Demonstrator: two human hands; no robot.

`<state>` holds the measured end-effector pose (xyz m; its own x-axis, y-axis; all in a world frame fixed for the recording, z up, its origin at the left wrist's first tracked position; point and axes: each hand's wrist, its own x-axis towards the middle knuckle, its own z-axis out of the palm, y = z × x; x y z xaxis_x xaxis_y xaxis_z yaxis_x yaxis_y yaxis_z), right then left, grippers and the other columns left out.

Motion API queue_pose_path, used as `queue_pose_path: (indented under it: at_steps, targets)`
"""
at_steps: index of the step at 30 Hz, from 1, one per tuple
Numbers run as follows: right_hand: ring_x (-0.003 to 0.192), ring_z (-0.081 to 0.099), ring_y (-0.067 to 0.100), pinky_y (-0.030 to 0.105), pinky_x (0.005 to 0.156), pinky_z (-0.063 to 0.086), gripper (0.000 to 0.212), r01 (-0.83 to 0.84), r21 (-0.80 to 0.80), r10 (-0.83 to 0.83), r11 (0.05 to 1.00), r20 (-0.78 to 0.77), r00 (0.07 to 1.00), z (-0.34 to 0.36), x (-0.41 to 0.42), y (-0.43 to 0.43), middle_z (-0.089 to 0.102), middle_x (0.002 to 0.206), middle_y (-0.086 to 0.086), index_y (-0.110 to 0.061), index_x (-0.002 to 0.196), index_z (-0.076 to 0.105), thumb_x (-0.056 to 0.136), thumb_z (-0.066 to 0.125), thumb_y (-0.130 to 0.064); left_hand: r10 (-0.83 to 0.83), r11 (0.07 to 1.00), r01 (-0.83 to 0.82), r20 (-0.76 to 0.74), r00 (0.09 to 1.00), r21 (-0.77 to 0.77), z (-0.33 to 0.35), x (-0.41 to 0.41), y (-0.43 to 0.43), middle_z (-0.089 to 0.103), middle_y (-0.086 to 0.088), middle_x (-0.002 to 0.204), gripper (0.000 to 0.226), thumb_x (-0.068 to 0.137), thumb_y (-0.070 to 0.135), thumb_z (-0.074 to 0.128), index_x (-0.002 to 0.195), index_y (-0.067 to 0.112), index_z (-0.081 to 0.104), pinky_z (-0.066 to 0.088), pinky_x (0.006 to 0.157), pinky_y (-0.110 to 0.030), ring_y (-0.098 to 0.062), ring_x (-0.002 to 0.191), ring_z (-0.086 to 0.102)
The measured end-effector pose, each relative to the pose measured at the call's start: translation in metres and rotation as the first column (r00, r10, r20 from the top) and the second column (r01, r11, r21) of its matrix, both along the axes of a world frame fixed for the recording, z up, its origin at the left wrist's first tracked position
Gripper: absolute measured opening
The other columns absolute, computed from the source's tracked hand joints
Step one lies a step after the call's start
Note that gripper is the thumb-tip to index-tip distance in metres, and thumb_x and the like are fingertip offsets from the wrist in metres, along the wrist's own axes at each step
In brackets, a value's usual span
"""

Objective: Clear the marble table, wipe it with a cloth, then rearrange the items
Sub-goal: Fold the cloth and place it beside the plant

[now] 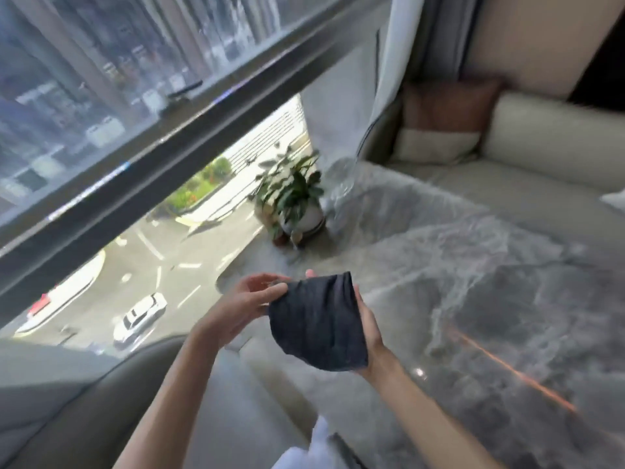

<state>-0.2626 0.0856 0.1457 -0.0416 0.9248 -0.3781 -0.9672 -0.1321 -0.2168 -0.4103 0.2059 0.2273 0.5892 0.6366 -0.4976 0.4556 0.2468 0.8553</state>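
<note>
Two bare forearms reach up from 6 o'clock and meet just below the middle of the view, over the near left edge of a table (490,299) of grey marble with white veins.

The left hand (243,304) is narrowed to a pinch. Its thumb and fingertips close on the upper left corner of a dark cloth (318,326), and the remaining fingers curve loosely above. The cloth hangs at 3 o'clock from this hand, touching its fingertips.

The right hand (370,328) lies spread and palm up beneath the cloth, carrying it. One fingertip (310,273) shows past the cloth's top edge at 12 o'clock, and the heel of the hand shows along its 3 o'clock side. The thumb is hidden by the fabric.

The cloth is folded or bunched into a rough pad, draped across the right palm — held up between the two hands and, as far as can be seen, not touching the marble. The table spreads away from the hands toward 3 and 4 o'clock.

At 12 o'clock from the hands, well apart, a plant (294,194) in a white pot stands at the table's far corner. A window (135,157) fills the 9 to 11 o'clock side, with a street and a white car (138,319) below. A pale sofa (541,130) with a brown cushion (449,110) sits at 2 o'clock, beside a curtain (389,79).
</note>
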Motion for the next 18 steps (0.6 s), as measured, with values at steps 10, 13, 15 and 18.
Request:
queue_pose_path:
  at_steps: [10, 13, 15, 18]
  targets:
    - [0.120, 0.059, 0.037, 0.056, 0.112, 0.036, 0.052, 0.420, -0.063, -0.317, 0.905, 0.559, 0.767, 0.044, 0.122, 0.001, 0.062, 0.129, 0.022, -0.005, 0.126, 0.060, 0.094, 0.055, -0.046, -0.399, 0.913, 0.385, 0.093, 0.912, 0.139, 0.044, 0.153, 0.074, 0.067, -0.016, 0.095, 0.029, 0.082, 0.011, 0.073, 0.108, 0.003, 0.065, 0.052, 0.076, -0.038, -0.027, 0.085, 0.063]
    - [0.113, 0.064, 0.035, 0.050, 0.103, 0.048, 0.026, 0.536, -0.067, -0.262, 0.841, 0.817, 0.513, 0.041, 0.125, 0.011, 0.070, 0.114, 0.016, -0.009, 0.109, 0.067, 0.089, 0.069, -0.025, -0.495, 0.857, 0.480, 0.038, 0.868, 0.186, 0.034, 0.161, 0.098, 0.069, -0.008, 0.085, 0.012, 0.086, 0.010, 0.068, 0.098, 0.010, 0.069, 0.053, 0.066, -0.024, -0.018, 0.076, 0.064]
    - [0.103, 0.069, 0.027, 0.041, 0.090, 0.052, 0.014, 0.552, -0.115, -0.175, 0.826, 0.878, 0.445, 0.039, 0.123, 0.023, 0.075, 0.101, 0.007, -0.012, 0.102, 0.068, 0.090, 0.068, -0.019, -0.554, 0.807, 0.546, -0.031, 0.832, 0.226, 0.026, 0.164, 0.117, 0.064, -0.007, 0.078, 0.008, 0.089, 0.010, 0.065, 0.093, 0.006, 0.069, 0.049, 0.058, -0.017, -0.013, 0.067, 0.060]
    - [0.096, 0.071, 0.021, 0.042, 0.091, 0.054, 0.020, 0.478, -0.224, -0.034, 0.849, 0.881, 0.473, 0.029, 0.118, 0.040, 0.076, 0.100, 0.009, -0.008, 0.110, 0.066, 0.091, 0.066, -0.012, -0.597, 0.760, 0.609, -0.130, 0.792, 0.227, 0.008, 0.162, 0.149, 0.055, -0.004, 0.071, 0.013, 0.091, 0.011, 0.062, 0.096, 0.001, 0.066, 0.037, 0.043, -0.009, -0.002, 0.050, 0.049]
